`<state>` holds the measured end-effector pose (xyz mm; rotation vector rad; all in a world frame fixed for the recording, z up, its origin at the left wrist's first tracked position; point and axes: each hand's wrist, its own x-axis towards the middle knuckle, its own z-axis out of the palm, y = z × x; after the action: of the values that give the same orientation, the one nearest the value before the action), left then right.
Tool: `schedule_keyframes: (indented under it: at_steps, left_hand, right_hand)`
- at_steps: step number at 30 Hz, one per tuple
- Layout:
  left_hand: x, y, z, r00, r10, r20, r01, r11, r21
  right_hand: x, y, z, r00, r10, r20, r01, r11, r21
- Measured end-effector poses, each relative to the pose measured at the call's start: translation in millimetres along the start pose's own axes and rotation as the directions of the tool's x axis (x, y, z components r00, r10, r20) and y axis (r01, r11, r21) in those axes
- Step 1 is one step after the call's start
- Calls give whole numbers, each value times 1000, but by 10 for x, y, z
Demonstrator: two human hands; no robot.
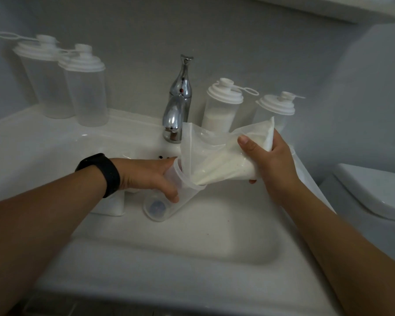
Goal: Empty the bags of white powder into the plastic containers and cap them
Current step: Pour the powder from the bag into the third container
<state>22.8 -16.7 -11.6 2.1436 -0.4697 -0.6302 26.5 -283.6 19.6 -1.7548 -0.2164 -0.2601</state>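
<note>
Tilting over the sink, right hand (275, 160) holds bag (226, 160) against left hand's (146, 176) container (169, 201).

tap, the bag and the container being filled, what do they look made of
Tap: looks like chromed metal, mirror-bright with sharp reflections.
Bag: thin clear plastic film, creased and limp, white powder showing through.
Container gripped by the left hand: seemingly frosted translucent plastic, its base showing through the wall. The right hand holds the bag.

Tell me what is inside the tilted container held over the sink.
The open end of the powder bag is tucked into the container mouth. Its lower part looks empty. The left hand covers part of the wall.
</note>
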Motion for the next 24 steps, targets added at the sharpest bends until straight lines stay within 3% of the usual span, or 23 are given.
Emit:
schedule_keyframes:
  at_steps: [24]
  left_hand:
    - [-25, 28, 6, 1000, -22, 18, 23, 1000, -15]
  right_hand:
    - [1, 19, 2, 1000, 7, 9, -6, 1000, -20]
